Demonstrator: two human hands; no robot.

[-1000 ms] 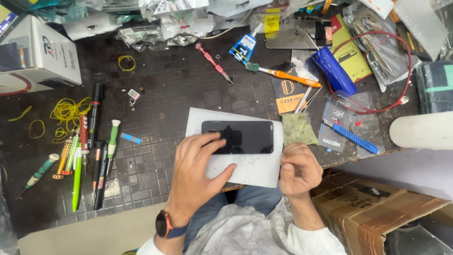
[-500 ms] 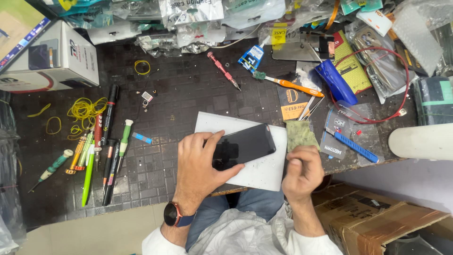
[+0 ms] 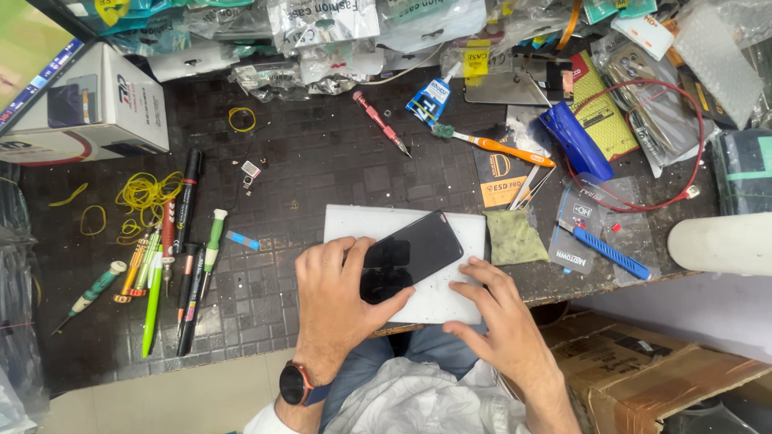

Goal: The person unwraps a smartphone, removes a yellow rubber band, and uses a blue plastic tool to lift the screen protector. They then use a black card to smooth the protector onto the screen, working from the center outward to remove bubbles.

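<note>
A black smartphone [image 3: 410, 253] lies tilted on a white rectangular pad [image 3: 446, 229] near the bench's front edge. My left hand [image 3: 338, 301] grips the phone's lower left end, thumb under its edge and fingers over the screen. My right hand [image 3: 498, 317] rests with fingers spread on the pad's lower right corner, beside the phone and not holding it. A watch is on my left wrist.
Screwdrivers and pens [image 3: 181, 257] lie in a row at left, with yellow rubber bands [image 3: 145, 193] and a white box [image 3: 88, 112]. A green cloth [image 3: 515, 237], blue tools [image 3: 575, 145], an orange-handled brush [image 3: 498, 149] and plastic packets crowd the right and back. A cardboard box [image 3: 651, 370] sits below right.
The phone has turned from lying level to tilted, its right end raised toward the back. My right hand has opened and spread onto the pad's corner.
</note>
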